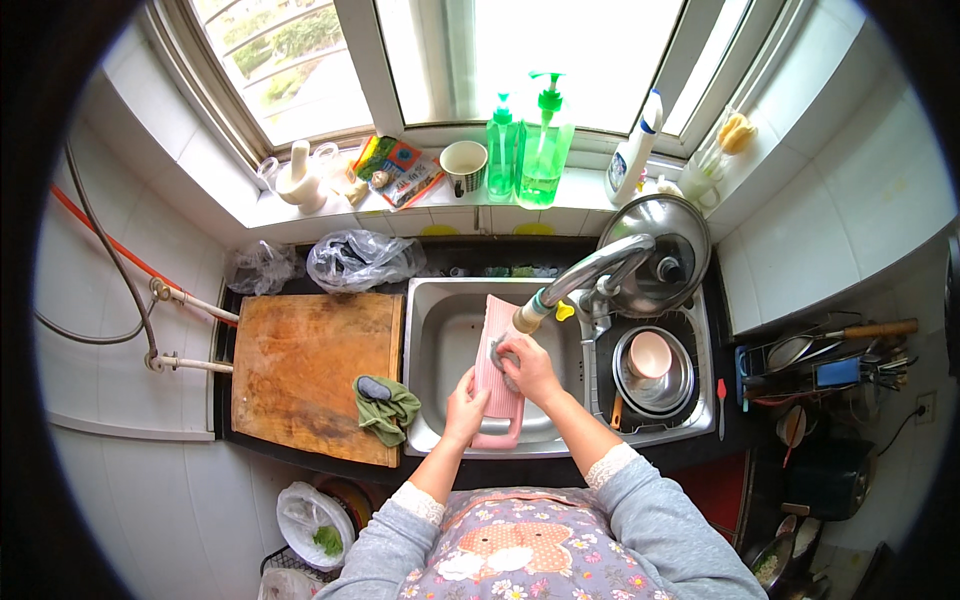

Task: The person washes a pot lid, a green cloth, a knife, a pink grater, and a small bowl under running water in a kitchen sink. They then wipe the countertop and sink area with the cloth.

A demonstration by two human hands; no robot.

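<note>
A pink ridged board with a loop handle [501,403] is held at a tilt over the stainless steel sink basin [448,322], its handle towards me. My left hand [466,411] grips the board's left edge near the handle. In my right hand [534,369] is a grey scouring pad [497,351], pressed on the ridged face and partly hidden by the fingers. Directly above that hand hangs the outlet of the chrome faucet [600,259], and whether water runs from it is hard to tell.
Left of the sink lies a wooden cutting board [307,367] with a green cloth [386,412] on its corner. Metal bowls [652,390] and a pink bowl [649,354] sit in the right basin, below a glass lid [664,225]. Green pump bottles [544,157] line the windowsill.
</note>
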